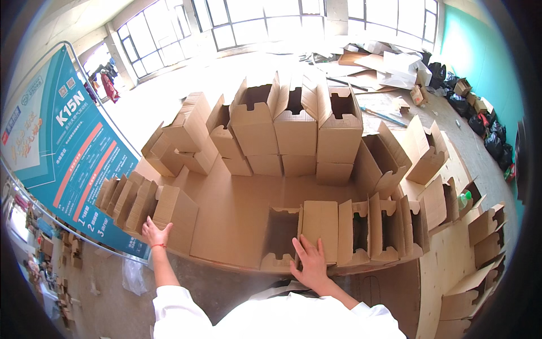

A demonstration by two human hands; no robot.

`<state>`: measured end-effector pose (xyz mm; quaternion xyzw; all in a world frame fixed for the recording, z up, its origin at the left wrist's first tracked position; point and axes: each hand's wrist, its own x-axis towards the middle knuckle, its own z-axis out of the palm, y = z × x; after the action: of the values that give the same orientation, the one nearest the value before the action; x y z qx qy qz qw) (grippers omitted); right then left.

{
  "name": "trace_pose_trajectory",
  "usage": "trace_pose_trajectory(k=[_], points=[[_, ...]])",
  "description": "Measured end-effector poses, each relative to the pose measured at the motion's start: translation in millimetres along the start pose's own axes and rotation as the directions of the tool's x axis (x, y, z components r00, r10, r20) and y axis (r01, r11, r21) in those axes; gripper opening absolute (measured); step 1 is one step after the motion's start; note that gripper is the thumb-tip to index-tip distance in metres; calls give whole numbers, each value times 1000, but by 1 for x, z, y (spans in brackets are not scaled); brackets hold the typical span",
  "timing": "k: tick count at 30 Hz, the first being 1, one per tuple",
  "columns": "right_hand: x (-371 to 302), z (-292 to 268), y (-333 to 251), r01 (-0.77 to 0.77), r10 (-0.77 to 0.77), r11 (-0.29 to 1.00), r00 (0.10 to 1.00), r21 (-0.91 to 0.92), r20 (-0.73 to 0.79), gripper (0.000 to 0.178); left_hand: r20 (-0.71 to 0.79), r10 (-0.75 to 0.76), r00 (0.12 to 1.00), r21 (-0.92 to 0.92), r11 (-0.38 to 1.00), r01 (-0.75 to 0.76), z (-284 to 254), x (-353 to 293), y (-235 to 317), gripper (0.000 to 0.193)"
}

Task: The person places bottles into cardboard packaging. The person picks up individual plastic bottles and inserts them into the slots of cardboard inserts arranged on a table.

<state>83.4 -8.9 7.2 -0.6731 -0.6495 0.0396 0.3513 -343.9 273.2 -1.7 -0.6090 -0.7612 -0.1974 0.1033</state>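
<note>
My left hand [156, 232], fingers and thumb spread, touches the row of narrow cardboard boxes [139, 210] at the left end of the brown cardboard surface. Just right of its thumb stands a plain-sided cardboard box [176, 217]. My right hand [311, 261] has its fingers spread flat over the near side of a box with a covered top [320, 226]. Left of those fingers is a box with its top uncovered [282, 233], its dark inside showing. Several boxes with raised flaps [386, 229] line up to the right of my right hand.
Tall boxes [255, 127] stand two high along the far edge. More cartons [460, 302] sit on plywood at the right. A blue printed banner [73, 152] on a metal frame borders the left. Black bags [493, 138] and scrap sheets [389, 68] lie farther back.
</note>
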Motion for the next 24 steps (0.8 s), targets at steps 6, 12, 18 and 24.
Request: trace_pose_trajectory(k=[6,12,18,24], points=[[0,2,0,1,-1,1000,1000,-6,-3,73,186,228,956,-491,864,-111,-57,1,18,27],[-1,5,1,-24,24,1000,1000,-8,4,75,125,377,918,-520,812,-263,-92,-54,81,24],[0,3,-1,5,-6,1000,1000,-19,-20,74,282,534,797,-434,812,-391,-106,-86,95,28],[0,1,1,16,-16,1000,1000,-5,-25,74,558,479,678,-660,752,12,-108,-58,80,43]])
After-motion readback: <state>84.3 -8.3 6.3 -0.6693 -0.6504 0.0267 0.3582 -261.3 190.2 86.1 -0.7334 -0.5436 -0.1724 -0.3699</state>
